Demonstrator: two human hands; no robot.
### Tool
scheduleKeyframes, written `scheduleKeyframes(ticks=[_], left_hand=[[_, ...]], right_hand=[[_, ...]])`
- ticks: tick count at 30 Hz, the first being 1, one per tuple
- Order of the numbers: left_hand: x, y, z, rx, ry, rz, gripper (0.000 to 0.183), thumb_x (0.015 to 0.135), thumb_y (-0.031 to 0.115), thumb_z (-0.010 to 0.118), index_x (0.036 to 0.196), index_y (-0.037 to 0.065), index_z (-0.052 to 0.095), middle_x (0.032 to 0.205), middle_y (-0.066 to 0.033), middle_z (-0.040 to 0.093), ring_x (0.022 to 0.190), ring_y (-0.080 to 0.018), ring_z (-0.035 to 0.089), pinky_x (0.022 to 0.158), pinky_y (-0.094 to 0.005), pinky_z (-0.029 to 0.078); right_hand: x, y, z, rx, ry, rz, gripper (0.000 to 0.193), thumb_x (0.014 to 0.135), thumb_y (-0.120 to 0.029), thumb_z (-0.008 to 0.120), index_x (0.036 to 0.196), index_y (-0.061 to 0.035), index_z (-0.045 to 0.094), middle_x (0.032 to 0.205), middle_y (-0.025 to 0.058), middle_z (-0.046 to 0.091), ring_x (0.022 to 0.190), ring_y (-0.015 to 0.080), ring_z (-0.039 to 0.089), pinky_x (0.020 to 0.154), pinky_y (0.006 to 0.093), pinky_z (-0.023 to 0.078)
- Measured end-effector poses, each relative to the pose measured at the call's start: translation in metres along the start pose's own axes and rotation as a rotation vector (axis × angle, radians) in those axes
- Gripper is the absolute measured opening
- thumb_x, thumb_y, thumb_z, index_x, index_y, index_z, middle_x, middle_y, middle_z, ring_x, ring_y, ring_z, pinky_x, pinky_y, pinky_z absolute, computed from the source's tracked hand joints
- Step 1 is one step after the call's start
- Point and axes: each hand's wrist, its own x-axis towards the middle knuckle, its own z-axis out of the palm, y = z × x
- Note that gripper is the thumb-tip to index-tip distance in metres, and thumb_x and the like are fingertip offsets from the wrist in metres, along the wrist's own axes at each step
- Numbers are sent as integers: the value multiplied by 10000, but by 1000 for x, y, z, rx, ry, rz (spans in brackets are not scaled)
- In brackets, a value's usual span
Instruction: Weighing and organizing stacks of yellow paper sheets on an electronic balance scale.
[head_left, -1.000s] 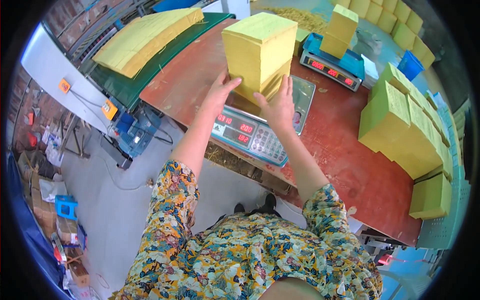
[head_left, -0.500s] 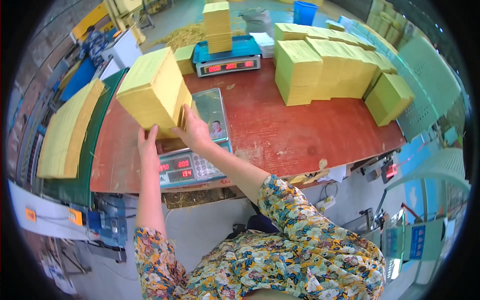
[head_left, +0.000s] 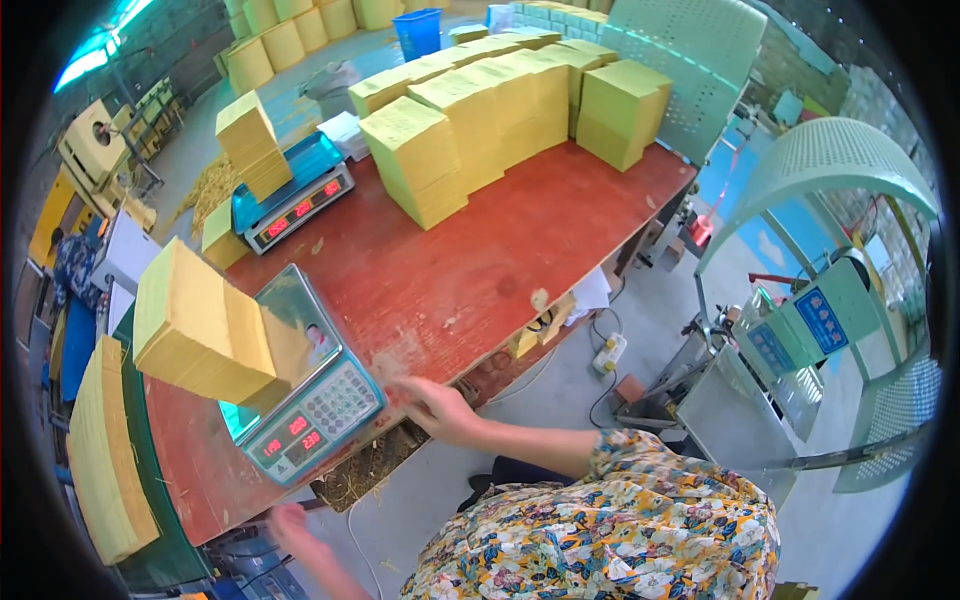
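Observation:
A tall stack of yellow paper [head_left: 195, 335] sits on the pan of the near digital scale [head_left: 310, 425], whose red display is lit. Neither of my hands touches the stack. My right hand [head_left: 443, 411] is over the table's front edge, just right of the scale's keypad, with its fingers stretched out and nothing in them. Lower down, off the front edge of the red table [head_left: 480, 280], my left hand [head_left: 293, 530] is smeared by motion, so its fingers are unclear. A second scale [head_left: 300, 205] with a blue pan holds another yellow paper stack [head_left: 250, 145].
Several yellow paper stacks [head_left: 480, 120] stand in rows at the back of the table. More yellow sheets [head_left: 105, 460] lie in a row on the left. A green metal machine [head_left: 810, 320] stands on the right. A blue bin [head_left: 417, 35] is farther off.
Both hands have let go of the yellow paper stack, which now rests on the near scale. My hands have drawn back toward me, and the view has swung to the right.

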Motion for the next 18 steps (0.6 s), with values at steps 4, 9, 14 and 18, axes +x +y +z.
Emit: scheduleKeyframes(ticks=[4, 9, 14, 18], left_hand=[[-116, -62, -3, 113, -102, -433, 178, 957, 197, 509, 893, 52, 591, 766, -53, 593, 669, -156, 581, 617, -271, 481], [-192, -92, 16, 344, -700, -416, 311, 987, 255, 534, 1070, -38, 601, 937, -158, 695, 745, -215, 669, 640, -321, 531], [-220, -76, 74, 949, -965, -139, 442, 926, 388, 590, 1174, 26, 646, 1091, -203, 698, 1016, -371, 667, 874, -422, 524], [-273, -73, 75, 839, -751, -218, 435, 923, 383, 613, 1173, 29, 648, 1072, -180, 708, 997, -316, 681, 867, -384, 529]], right_hand=[[-81, 40, -3, 48, -53, 206, 393, 929, -118, 616, 1312, -77, 534, 1006, 159, 687, 906, 297, 691, 800, 371, 542], [-123, 52, 0, -80, -431, 229, 360, 925, -146, 616, 1273, -58, 588, 1057, 159, 711, 907, 282, 708, 805, 365, 558], [-143, 55, -53, -58, -384, 238, 319, 900, -90, 636, 1209, -12, 620, 1030, 153, 720, 861, 202, 715, 770, 316, 573], [-191, 95, -85, 167, -377, 383, 272, 954, -71, 576, 1201, 35, 612, 1009, 143, 720, 826, 163, 691, 720, 302, 558]])
